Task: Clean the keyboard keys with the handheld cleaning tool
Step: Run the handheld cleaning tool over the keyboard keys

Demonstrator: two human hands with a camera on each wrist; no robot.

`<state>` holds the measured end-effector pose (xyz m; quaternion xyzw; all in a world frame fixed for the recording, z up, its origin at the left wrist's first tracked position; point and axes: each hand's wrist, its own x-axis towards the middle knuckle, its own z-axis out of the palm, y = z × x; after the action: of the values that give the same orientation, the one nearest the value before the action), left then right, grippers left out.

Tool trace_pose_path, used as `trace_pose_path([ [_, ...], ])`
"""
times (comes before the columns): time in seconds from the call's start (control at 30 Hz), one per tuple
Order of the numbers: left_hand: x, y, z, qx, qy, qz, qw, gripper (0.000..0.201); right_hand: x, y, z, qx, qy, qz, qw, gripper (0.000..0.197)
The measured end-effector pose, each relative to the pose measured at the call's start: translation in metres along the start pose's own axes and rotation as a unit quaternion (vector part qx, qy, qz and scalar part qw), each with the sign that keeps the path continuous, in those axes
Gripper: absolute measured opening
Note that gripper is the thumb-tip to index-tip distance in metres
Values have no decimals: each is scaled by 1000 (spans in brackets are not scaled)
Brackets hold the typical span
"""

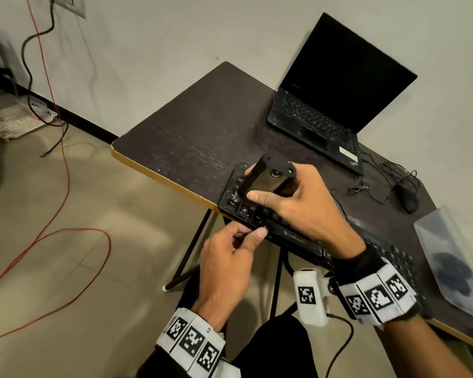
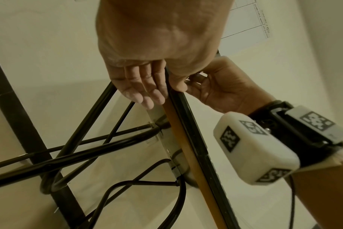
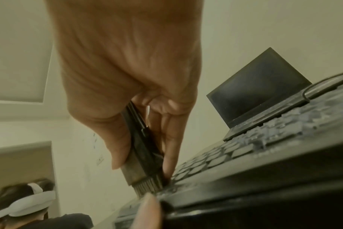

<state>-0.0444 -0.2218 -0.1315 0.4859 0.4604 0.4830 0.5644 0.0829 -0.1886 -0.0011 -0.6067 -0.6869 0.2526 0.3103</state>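
Head view: a black keyboard (image 1: 292, 236) lies along the near edge of a dark table (image 1: 202, 124), its front edge overhanging slightly. At its left end, by the Ctrl key, the short bristles of a handheld cleaning brush (image 1: 265, 178) meet the keys. The right hand (image 1: 298, 205) holds the brush, thumb on one flat side and fingers on the other, with the tool tilted. The left hand (image 1: 230, 257) grips the keyboard's front edge: thumb on top, fingers curled beneath the table lip, as the left wrist view shows. Further back stand an open laptop (image 1: 336, 99), screen dark, and a wired mouse (image 1: 407, 197) to its right. A clear plastic bag (image 1: 453, 257) lies at the far right.

Likely risks: because the keyboard overhangs, hard brushing could slide or tip it if the steadying grip loosens. Steeply angled bristles may push dust deeper between keys.
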Motion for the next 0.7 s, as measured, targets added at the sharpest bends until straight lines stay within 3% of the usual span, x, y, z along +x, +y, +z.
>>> trace_pose_path([
  [0.13, 1, -2, 0, 6, 1, 4, 1000, 18, -12, -5, -4, 36, -54, 8, 998, 30],
  [0.3, 1, -3, 0, -15, -5, 11, 1000, 20, -8, 1, -6, 19, -16, 4, 1000, 29],
  [0.43, 0, -2, -1, -18, 0, 14, 1000, 15, -13, -2, -4, 15, -57, 1, 998, 25],
  [0.57, 0, -2, 0, -13, -6, 17, 1000, 19, -10, 2, -5, 2, -9, 3, 1000, 27],
  [0.7, 0, 0, -1, -14, 1, 18, 1000, 15, -14, 0, -3, 4, -40, 0, 999, 23],
])
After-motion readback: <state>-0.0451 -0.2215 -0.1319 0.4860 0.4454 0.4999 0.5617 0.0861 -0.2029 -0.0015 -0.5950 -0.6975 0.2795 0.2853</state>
